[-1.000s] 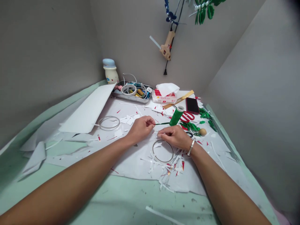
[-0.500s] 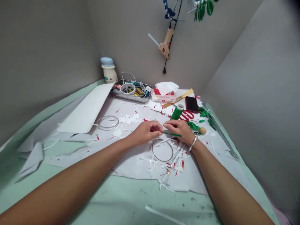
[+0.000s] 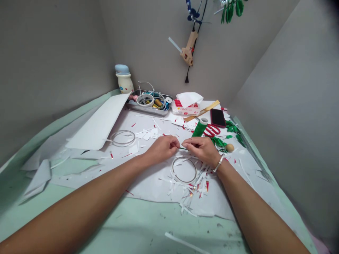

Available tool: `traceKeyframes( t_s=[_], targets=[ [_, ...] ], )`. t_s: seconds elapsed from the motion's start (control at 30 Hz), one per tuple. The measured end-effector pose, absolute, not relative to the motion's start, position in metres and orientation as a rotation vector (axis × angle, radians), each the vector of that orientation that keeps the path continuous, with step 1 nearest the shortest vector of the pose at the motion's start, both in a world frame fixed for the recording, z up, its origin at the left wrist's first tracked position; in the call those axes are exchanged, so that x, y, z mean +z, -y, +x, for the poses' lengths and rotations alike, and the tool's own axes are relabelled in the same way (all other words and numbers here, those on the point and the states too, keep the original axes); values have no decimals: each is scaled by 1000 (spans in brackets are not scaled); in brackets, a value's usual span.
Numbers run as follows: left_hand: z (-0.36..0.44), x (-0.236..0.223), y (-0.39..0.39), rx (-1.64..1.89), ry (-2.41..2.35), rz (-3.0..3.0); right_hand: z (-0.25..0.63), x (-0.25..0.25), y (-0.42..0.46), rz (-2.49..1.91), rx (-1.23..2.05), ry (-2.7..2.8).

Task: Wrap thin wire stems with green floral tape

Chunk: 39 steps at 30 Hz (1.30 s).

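My left hand (image 3: 164, 147) is closed, its thumb and fingertips pinching one end of a thin dark green strip (image 3: 182, 148). My right hand (image 3: 202, 148), with a bracelet at the wrist, pinches the same strip a short way along; only a little of it shows between the fingertips. A spool of green thread (image 3: 200, 128) stands just behind my right hand. Below both hands, a wire ring (image 3: 184, 170) lies among white and red paper scraps. Green leaf-shaped pieces (image 3: 218, 141) and a small round tan ball (image 3: 229, 147) rest beside my right hand.
At the back are a metal tray (image 3: 159, 112) of craft supplies, a tissue pack (image 3: 186, 107), a phone (image 3: 218, 117) and red-handled scissors (image 3: 212, 130). A white sheet (image 3: 97, 123) and another ring (image 3: 122, 138) lie left. A glue gun (image 3: 189, 49) hangs on the wall.
My hands have come closer together. The green strip, which stretched out visibly under my right hand, now shows only as a short bit between the fingertips.
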<state>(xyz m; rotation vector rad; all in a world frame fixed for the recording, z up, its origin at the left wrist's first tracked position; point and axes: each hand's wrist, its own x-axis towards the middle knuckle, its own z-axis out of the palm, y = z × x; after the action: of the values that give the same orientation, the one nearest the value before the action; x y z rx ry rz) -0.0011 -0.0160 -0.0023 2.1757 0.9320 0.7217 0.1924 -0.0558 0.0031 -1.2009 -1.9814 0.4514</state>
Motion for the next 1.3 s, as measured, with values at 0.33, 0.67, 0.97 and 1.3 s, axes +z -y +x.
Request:
traceKeyframes(
  t_s=[0.33, 0.67, 0.97, 1.3],
  targets=[
    [1, 7, 21, 732, -703, 1798, 203, -7, 46, -1308, 600, 1889],
    [-2, -1, 9, 905, -1090, 2056, 184, 3, 61, -1198, 394, 2162],
    [0, -5, 18, 652, -768, 2146, 195, 0, 51, -1245, 353, 1944],
    [1, 6, 15, 809, -796, 1750, 197, -6, 49, -1299, 726, 1972]
  ],
)
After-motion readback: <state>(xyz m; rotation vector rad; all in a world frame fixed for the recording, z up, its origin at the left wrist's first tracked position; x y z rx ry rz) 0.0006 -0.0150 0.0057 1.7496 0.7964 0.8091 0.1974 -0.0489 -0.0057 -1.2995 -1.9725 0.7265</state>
